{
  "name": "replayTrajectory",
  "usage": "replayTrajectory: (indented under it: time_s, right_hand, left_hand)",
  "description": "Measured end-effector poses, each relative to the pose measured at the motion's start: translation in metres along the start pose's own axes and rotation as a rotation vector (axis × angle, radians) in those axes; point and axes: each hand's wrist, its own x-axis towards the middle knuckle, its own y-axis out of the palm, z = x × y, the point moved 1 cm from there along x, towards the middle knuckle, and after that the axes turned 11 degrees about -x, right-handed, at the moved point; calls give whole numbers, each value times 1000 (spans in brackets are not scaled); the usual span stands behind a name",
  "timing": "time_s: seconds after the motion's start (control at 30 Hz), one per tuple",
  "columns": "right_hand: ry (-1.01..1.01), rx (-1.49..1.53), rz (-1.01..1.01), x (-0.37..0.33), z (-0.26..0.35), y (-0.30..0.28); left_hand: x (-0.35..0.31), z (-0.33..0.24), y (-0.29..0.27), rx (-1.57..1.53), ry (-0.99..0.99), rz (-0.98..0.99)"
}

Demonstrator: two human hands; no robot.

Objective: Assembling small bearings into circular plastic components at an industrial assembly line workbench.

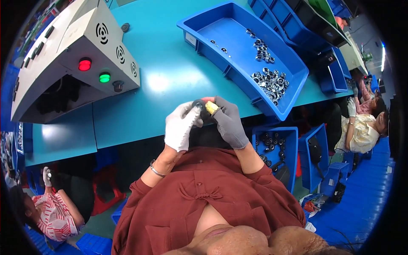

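Our left hand in a white cloth glove (pixel 180 125) has its fingers pinched on a small round black part (pixel 198 103). That part is in front of us, by the near edge of the smooth teal bench (pixel 163 87), between our two hands. Our right hand in a grey cloth glove (pixel 231 121) is bent in close to it. A small yellow bit (pixel 211 107) shows at its thumb. We cannot tell if the right fingers hold anything, or how far open they are.

On the bench we have a big blue plastic tray (pixel 212 25). Lots of little round shiny silver-and-black parts (pixel 272 85) sit in it. Most are in a heap near its right end, more trail up from there, and a few lie apart on the left.

Below the bench, on our right, is a blue plastic bin (pixel 276 129) with round dark parts (pixel 268 142) in it. Just beside it, a narrow blue plastic bin (pixel 302 148) holds a big black thing (pixel 314 151).
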Motion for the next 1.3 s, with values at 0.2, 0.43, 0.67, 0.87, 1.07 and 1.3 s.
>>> replayTrajectory:
  time_s: [0.2, 0.43, 0.67, 0.87, 1.07, 1.3]
  right_hand:
    - [-66, -132, -96, -1, -1, 8]
    - [-229, -252, -246, -3, -10, 11]
    - [-115, -124, -159, 0, -12, 5]
    - [-63, 61, -95, 3, -9, -2]
    - [-353, -825, -87, -23, 62, -47]
    - [-200, -1699, 165, 6, 103, -172]
  left_hand:
    - [4, 5, 1, -12, -14, -10]
    - [3, 3, 4, 42, 36, 26]
    - [9, 5, -1, -108, -109, 29]
    - [15, -5, 4, 153, -74, 88]
    - [52, -33, -9, 304, 121, 85]
    - [162, -48, -35, 673, 252, -44]
